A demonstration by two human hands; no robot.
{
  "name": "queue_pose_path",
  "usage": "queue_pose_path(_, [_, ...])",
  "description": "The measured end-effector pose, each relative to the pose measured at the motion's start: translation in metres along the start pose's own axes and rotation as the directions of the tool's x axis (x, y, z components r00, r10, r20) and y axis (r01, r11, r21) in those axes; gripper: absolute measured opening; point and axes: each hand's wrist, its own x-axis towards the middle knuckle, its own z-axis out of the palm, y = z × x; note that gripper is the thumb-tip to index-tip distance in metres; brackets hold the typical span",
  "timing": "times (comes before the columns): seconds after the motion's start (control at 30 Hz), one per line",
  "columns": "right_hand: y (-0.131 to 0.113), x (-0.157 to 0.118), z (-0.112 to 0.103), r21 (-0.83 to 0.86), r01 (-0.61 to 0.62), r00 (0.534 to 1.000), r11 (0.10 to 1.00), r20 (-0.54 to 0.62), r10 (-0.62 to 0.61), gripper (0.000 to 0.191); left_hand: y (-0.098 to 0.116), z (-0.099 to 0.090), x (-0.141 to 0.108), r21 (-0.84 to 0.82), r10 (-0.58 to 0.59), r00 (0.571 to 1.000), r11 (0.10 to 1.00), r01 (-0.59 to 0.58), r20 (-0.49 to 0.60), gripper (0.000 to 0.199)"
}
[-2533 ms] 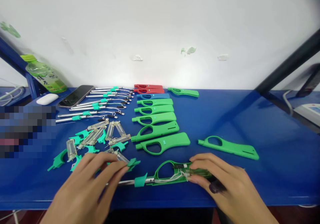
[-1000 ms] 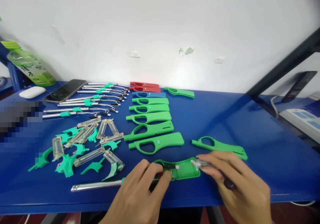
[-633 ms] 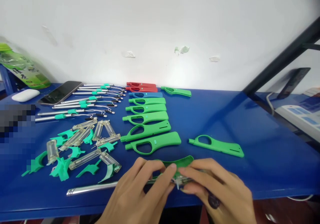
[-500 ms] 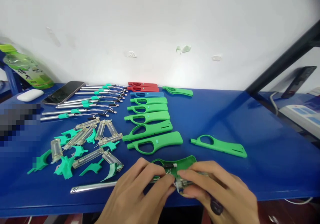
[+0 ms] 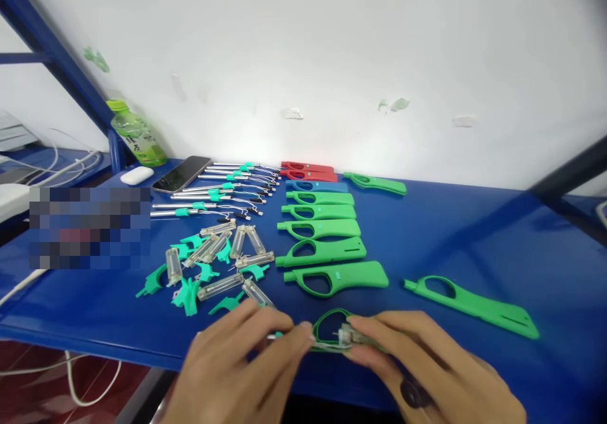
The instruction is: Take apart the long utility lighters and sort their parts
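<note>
A white wall (image 5: 332, 45) backs the blue table (image 5: 455, 222) I look down on, with closed green handles (image 5: 351, 275) lying beyond my grip. My right hand (image 5: 427, 354) pinches a clear tank (image 5: 349, 335) between thumb and fingers by its pale end. My left hand (image 5: 246, 361) has its fingertips drawn close at the white wires (image 5: 332, 347); I cannot tell whether they pinch one. The open green shell (image 5: 333, 312) lies just beneath and between both grips.

I judge the wires most at risk: pulling my hands apart could tug one loose, and pressing the tank down over them could trap them. The tank's smooth sides could turn in my fingers, knocking its thin tip against the shell. The table's near edge is close, so a careless push could tip the shell off.

My knuckles hide the tank's far end and much of the shell, and I cannot identify the dark oval (image 5: 412, 392) in my right palm
</note>
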Motion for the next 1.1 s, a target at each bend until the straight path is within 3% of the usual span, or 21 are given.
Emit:
queue_pose_path(0.07, [-0.009,0.014,0.005,0.013,-0.066,0.997,0.998,-0.037,0.067,0.027,-0.018,-0.015,-0.004,0.056,-0.021,0.998,0.998,0.025,-0.063,0.021])
queue_pose_path(0.17, [-0.022,0.037,0.015,0.034,-0.056,0.998,0.998,-0.027,0.057,0.023,-0.046,-0.033,-0.009,0.159,-0.105,0.984,0.979,0.127,-0.141,0.015])
queue_pose_path(0.27, [-0.037,0.057,0.026,-0.010,0.002,0.999,1.000,-0.051,-0.003,0.028,-0.065,-0.043,-0.014,0.262,-0.122,0.986,0.954,0.148,-0.110,0.022])
queue_pose_path(0.4, [-0.058,0.077,0.046,-0.088,-0.005,0.999,0.996,-0.036,0.001,0.041,-0.070,-0.043,-0.020,0.349,-0.099,0.995,0.932,0.100,-0.021,0.034])
queue_pose_path(0.6, [-0.071,0.084,0.059,-0.152,-0.017,1.000,0.988,-0.005,0.016,0.043,-0.065,-0.040,-0.021,0.402,-0.095,0.994,0.913,0.068,0.049,0.028])
queue_pose_path(0.73, [-0.052,0.068,0.034,-0.112,-0.019,0.998,0.994,-0.063,0.012,0.030,-0.066,-0.040,-0.023,0.382,-0.070,0.997,0.923,0.056,0.025,0.026])
queue_pose_path(0.83, [-0.024,0.043,0.006,-0.084,-0.037,0.999,0.996,0.024,0.040,0.023,-0.068,-0.038,-0.026,0.351,-0.058,0.998,0.935,0.053,0.005,0.022])
queue_pose_path(0.9, [-0.004,0.023,-0.008,-0.123,-0.083,0.996,0.989,0.009,0.085,0.024,-0.070,-0.036,-0.028,0.344,-0.054,0.999,0.937,0.052,-0.004,0.021])
queue_pose_path(1.1, [0.031,-0.016,-0.016,-0.171,-0.134,0.989,0.976,0.038,0.142,0.032,-0.065,-0.034,-0.032,0.276,-0.141,0.990,0.951,0.136,-0.003,0.025])
